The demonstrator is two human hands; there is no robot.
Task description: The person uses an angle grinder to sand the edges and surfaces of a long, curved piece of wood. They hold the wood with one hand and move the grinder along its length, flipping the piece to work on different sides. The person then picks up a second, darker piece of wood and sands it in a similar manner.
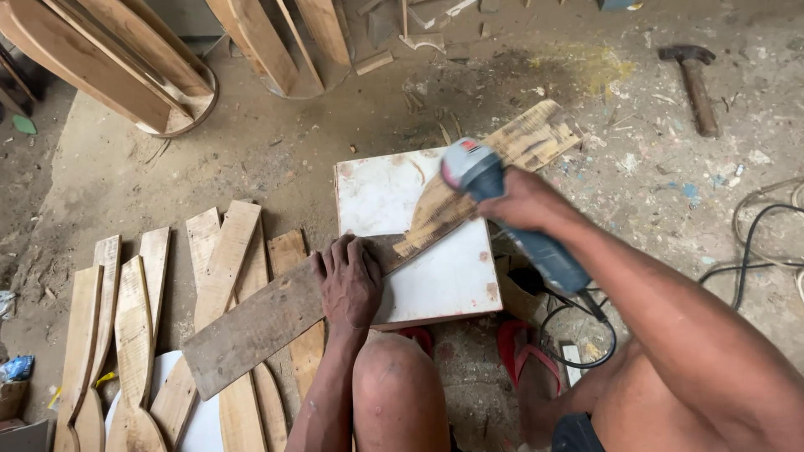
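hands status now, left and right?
Left hand: open, pressed flat on the wooden plank.
Right hand: closed around the angle grinder.

Grinder (pixel 481 172) disc hidden; plank (pixel 368 259) partly under hand (pixel 347 280)

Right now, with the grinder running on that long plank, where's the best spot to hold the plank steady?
Probably the bare grey stretch of the long plank, where the left hand presses down from above. It lies flat across the white board, well clear of the grinder held by the right hand.
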